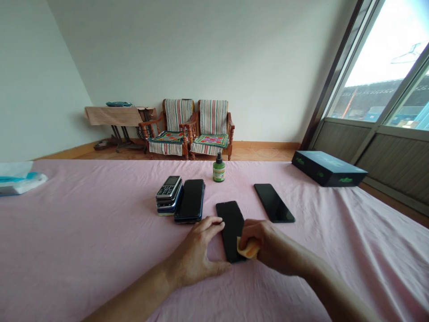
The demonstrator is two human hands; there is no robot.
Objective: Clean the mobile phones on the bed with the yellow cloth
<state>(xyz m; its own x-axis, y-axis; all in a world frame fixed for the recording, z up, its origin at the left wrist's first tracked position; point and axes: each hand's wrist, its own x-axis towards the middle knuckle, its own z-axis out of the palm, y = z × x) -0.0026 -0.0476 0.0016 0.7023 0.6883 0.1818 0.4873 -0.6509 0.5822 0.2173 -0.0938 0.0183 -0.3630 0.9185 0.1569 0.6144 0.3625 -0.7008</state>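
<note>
A black smartphone point(231, 223) lies flat, screen up, on the pink cloth between my hands. My left hand point(197, 250) steadies it, with fingertips at its upper left edge and the thumb by its lower edge. Bunched in my right hand point(264, 243) is a small yellow cloth point(248, 248), pressed onto the lower right part of the screen. To the right lies a second black smartphone point(274, 203). On the left are a pile of dark smartphones point(190, 200) and a stack of keypad phones point(169, 192). Beyond them stands a green spray bottle point(219, 169) with a black top.
Pink cloth point(83, 232) covers the surface. A black box point(330, 168) sits at the far right, and a white and blue packet point(22, 178) at the left edge. Behind are two wooden armchairs point(213, 123), a covered side table point(114, 116) and a window.
</note>
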